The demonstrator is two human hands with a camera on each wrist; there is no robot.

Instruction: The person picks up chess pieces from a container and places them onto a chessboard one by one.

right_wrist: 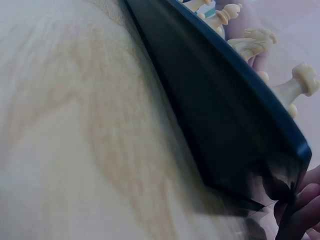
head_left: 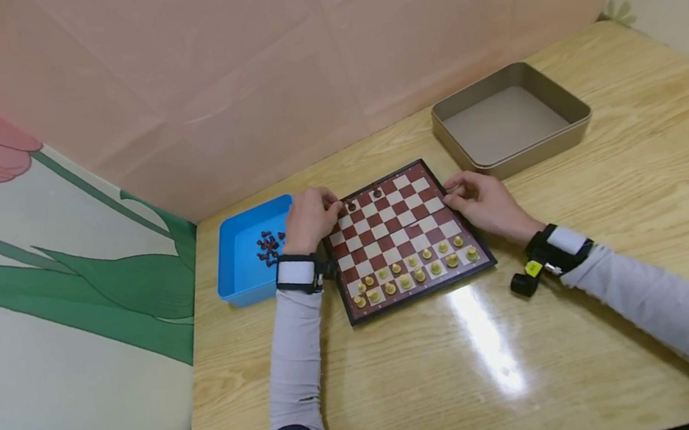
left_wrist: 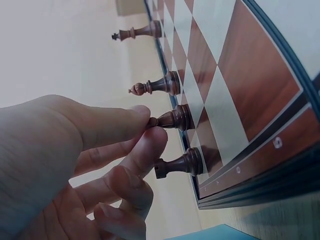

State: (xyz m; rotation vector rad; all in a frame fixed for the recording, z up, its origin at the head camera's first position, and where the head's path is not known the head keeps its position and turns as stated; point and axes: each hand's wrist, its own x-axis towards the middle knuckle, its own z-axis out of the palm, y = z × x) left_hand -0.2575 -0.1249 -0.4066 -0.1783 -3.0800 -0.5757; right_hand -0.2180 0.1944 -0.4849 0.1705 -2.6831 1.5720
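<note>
My left hand [head_left: 309, 219] is at the chessboard's far left corner. Its thumb and forefinger pinch the top of a dark chess piece [left_wrist: 175, 119], whose head they hide. The piece's base meets the board, between a dark rook [left_wrist: 180, 162] and a dark bishop [left_wrist: 162, 85]. A dark king [left_wrist: 142, 31] stands farther along that row. On the right, my right hand [head_left: 485, 202] grips the edge of the chessboard [head_left: 378, 229] with bent fingers [right_wrist: 305, 212], partly hidden in the right wrist view. Pale chess pieces [head_left: 419, 274] stand in two rows on the near side.
Left of the board, a blue tray [head_left: 231, 256] holds several loose dark pieces [head_left: 269, 246]. A tan rectangular box [head_left: 516, 153] stands behind the right hand. The wooden table [head_left: 414, 377] meets a pink-covered wall [head_left: 239, 78] at the back.
</note>
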